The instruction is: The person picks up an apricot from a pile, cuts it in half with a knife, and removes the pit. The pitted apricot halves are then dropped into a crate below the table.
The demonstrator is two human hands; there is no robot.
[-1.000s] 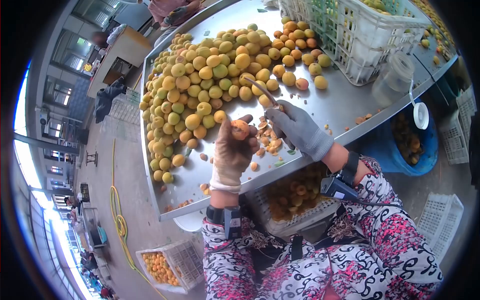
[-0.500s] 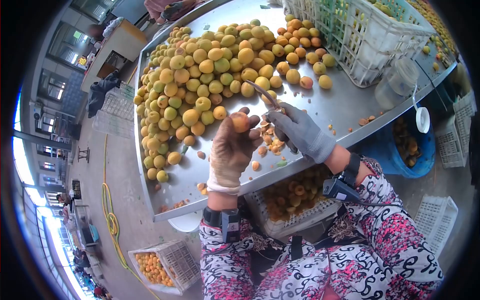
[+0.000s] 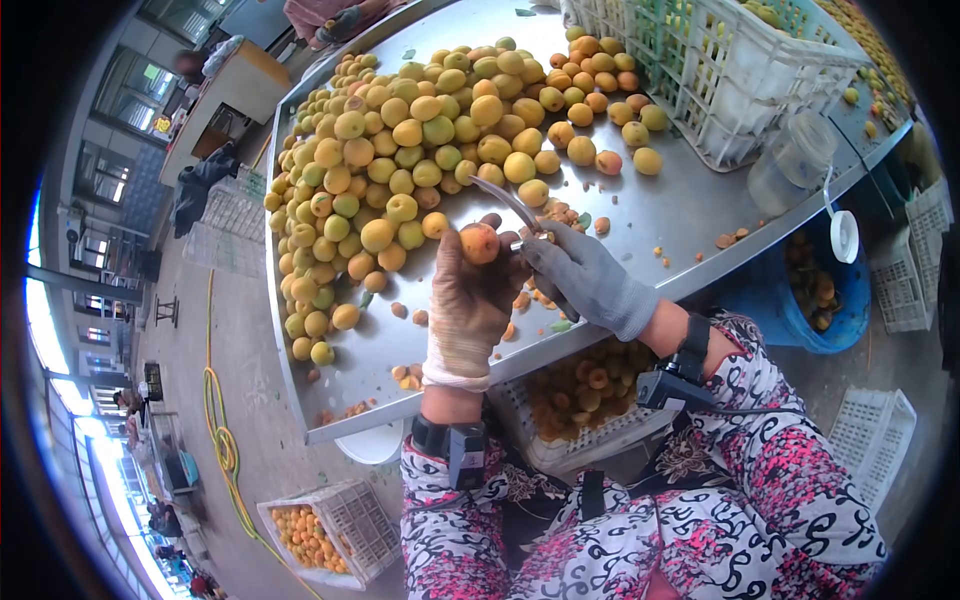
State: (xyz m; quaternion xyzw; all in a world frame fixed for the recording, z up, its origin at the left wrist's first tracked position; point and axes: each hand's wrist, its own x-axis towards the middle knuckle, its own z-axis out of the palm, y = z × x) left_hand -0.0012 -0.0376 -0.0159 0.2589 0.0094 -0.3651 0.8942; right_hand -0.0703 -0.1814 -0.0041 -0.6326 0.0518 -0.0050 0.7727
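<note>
My left hand (image 3: pixel 470 285), in a stained whitish glove, is closed around an orange-yellow apricot (image 3: pixel 479 243) with a reddish patch. Close beside it, my grey-gloved right hand (image 3: pixel 590 275) grips a knife with a curved, hooked blade (image 3: pixel 508 198); the blade points up and left, above the apricot. My right fingers hide most of its handle. Beyond both hands a large heap of whole apricots (image 3: pixel 400 150) covers the metal table (image 3: pixel 640 215). Cut apricot pieces (image 3: pixel 563 212) lie near and partly behind my right hand.
A white plastic crate (image 3: pixel 735 90) and a clear jar (image 3: pixel 795 165) stand on the table's right side. Below its edge are a crate of apricot pieces (image 3: pixel 585 390) and a blue tub (image 3: pixel 845 315). Another person's gloved hand (image 3: pixel 340 25) shows at the far edge.
My right hand has moved left, bringing the curved blade closer to the apricot in my left hand. The left hand has shifted slightly and turned the apricot more into view.
</note>
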